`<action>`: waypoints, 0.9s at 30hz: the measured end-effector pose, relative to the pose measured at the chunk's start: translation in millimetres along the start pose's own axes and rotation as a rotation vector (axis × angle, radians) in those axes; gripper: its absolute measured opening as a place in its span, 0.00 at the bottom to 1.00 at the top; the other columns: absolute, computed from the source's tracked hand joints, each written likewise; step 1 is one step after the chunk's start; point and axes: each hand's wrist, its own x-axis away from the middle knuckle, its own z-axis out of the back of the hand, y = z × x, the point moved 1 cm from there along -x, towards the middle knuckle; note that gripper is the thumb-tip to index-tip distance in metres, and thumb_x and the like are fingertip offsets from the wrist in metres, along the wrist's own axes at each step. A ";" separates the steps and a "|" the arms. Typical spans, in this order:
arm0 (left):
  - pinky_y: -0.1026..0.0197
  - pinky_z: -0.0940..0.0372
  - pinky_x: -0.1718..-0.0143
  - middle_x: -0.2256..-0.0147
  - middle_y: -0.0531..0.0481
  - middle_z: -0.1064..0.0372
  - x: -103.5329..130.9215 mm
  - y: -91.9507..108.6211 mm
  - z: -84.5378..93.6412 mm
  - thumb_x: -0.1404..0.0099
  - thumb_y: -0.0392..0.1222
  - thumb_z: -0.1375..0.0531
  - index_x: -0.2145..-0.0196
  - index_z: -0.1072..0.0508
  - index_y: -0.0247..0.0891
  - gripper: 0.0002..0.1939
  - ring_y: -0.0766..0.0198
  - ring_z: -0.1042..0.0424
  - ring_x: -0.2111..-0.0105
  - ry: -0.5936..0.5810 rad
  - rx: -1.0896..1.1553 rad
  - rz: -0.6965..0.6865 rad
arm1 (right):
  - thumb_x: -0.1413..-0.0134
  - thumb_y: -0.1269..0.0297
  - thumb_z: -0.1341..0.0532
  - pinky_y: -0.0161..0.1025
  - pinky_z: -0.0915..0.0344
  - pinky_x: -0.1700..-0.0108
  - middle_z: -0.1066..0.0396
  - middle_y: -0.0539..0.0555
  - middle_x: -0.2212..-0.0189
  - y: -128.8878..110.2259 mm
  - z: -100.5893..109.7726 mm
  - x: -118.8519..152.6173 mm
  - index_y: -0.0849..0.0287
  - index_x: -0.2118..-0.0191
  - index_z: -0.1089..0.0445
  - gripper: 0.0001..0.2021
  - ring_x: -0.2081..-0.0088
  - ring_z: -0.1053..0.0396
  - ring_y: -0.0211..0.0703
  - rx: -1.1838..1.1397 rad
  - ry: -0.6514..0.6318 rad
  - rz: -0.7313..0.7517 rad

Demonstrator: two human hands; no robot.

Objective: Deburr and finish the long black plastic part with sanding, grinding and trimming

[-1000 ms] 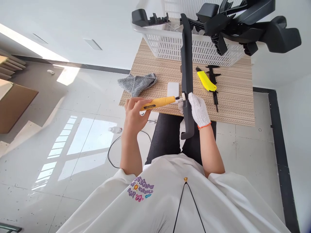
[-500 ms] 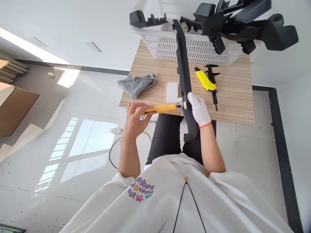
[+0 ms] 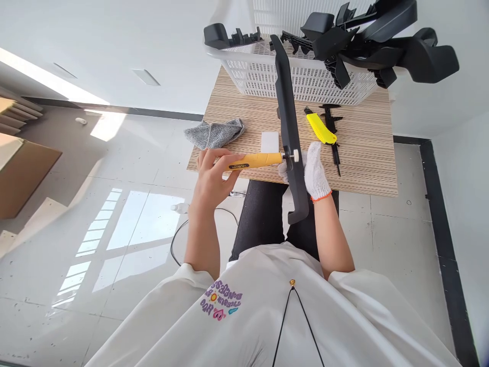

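In two hands (image 3: 211, 181), one tool (image 3: 255, 161), one part (image 3: 288, 112)

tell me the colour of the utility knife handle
Bright yellow knife handle, clearest in the head view.

R hand (image 3: 316, 173) partly hidden behind blk part (image 3: 287, 102), basket (image 3: 255, 76) cut off @ top, tool label (image 3: 239, 165) illegibly sm.

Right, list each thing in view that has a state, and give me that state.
Left hand: bare, gripping the yellow tool.
Right hand: gloved, holding the black part.
Yellow tool: held; on or off unclear.
Black part: held, slightly tilted.
Basket: open-topped, heaped past its rim.
Cloth: crumpled.
Knife: lying flat, blade unclear.
Caliper: lying down, opening unclear.
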 end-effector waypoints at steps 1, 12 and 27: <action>0.41 0.37 0.43 0.53 0.45 0.30 -1.2 -0.3 0.4 0.34 0.34 0.37 0.49 0.25 0.48 0.17 0.52 0.32 0.50 0.000 0.002 0.002 | 0.42 0.24 0.53 0.50 0.22 0.66 0.23 0.60 0.66 -0.1 -0.7 -0.1 0.57 0.54 0.24 0.40 0.61 0.22 0.56 -0.100 -0.011 -0.057; 0.41 0.37 0.42 0.50 0.45 0.31 -24.1 -4.3 0.7 0.34 0.34 0.37 0.47 0.26 0.48 0.18 0.49 0.34 0.45 -0.006 0.021 0.085 | 0.51 0.20 0.48 0.40 0.30 0.72 0.25 0.57 0.74 -14.8 -8.0 6.3 0.58 0.60 0.23 0.42 0.69 0.25 0.48 -0.356 -0.103 -0.250; 0.36 0.41 0.40 0.50 0.43 0.32 -111.1 -2.2 -5.6 0.36 0.32 0.39 0.47 0.25 0.49 0.21 0.45 0.35 0.47 0.191 -0.032 0.225 | 0.50 0.23 0.44 0.36 0.35 0.72 0.26 0.57 0.72 -10.7 -5.2 6.1 0.61 0.58 0.24 0.40 0.71 0.29 0.42 -0.395 -0.147 -0.260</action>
